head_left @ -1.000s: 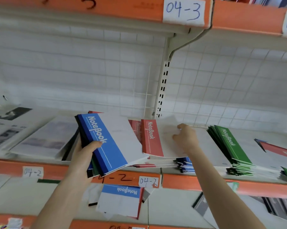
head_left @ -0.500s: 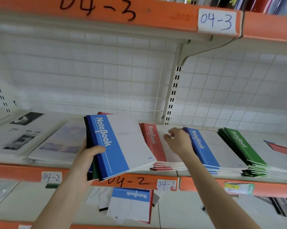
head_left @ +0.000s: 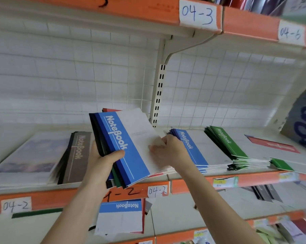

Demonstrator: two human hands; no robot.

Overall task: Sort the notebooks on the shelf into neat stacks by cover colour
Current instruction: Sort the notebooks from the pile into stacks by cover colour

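Left fingers [head_left: 117,153]: wrapping the notebooks [head_left: 131,138] along the spine side, thumb pressing on top. Right fingers [head_left: 157,149]: curling at their white edge; grip indeterminate. Notebooks: overhanging the front edge of the shelf [head_left: 43,199], long axis running front-to-back, spines facing left. Probably handling light, floppy, slippery; spine-side hold suiting best.

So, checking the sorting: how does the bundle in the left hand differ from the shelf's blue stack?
The bundle mixes blue, green and black covers; the blue stack shows only blue. The left hand grips the bundle, tilted; the blue stack lies on the shelf. Both are topped blue.
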